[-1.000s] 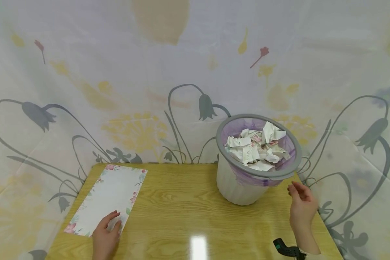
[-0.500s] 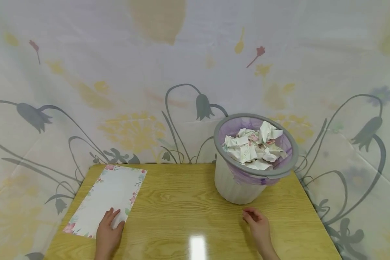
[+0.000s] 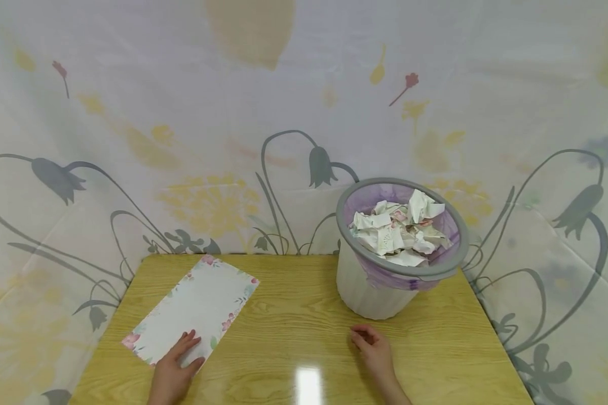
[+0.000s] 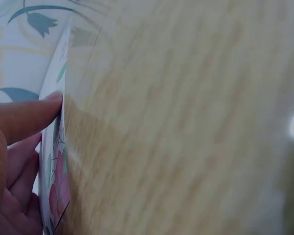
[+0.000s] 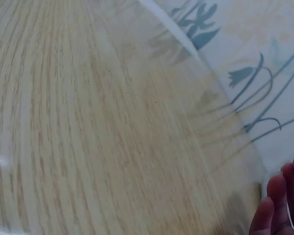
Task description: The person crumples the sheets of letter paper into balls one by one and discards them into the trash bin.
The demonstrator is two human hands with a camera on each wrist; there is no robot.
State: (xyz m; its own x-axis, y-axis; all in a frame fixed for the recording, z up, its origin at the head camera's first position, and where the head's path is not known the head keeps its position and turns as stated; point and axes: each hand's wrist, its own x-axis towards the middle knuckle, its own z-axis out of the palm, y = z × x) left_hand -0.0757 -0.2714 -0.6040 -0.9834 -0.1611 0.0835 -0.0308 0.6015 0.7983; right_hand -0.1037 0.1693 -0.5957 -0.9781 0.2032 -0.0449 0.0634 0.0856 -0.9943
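Note:
A white sheet of paper (image 3: 197, 309) with a floral border lies slanted on the left part of the wooden table. My left hand (image 3: 174, 371) rests on its near edge, fingers fairly straight and thumb spread toward the near right side. In the left wrist view, the thumb (image 4: 27, 115) touches the paper (image 4: 59, 181), while the other fingers partly show beside it. My right hand (image 3: 375, 351) hovers over the table below the bin (image 3: 372, 287), fingers loosely bent and holding nothing. Some fingertips of the right hand (image 5: 279, 200) show at the right wrist view's lower corner.
The white bin has a grey rim (image 3: 352, 242) and a purple liner (image 3: 451, 225). Torn, crumpled floral paper (image 3: 392, 239) fills it. It stands at the back right of the wooden table (image 3: 284, 315). A flower-printed curtain (image 3: 208, 112) hangs around the back and sides.
My right hand has moved left from beside the bin to in front of it. The sheet has slid right and turned clockwise under my left hand, which has shifted slightly right.

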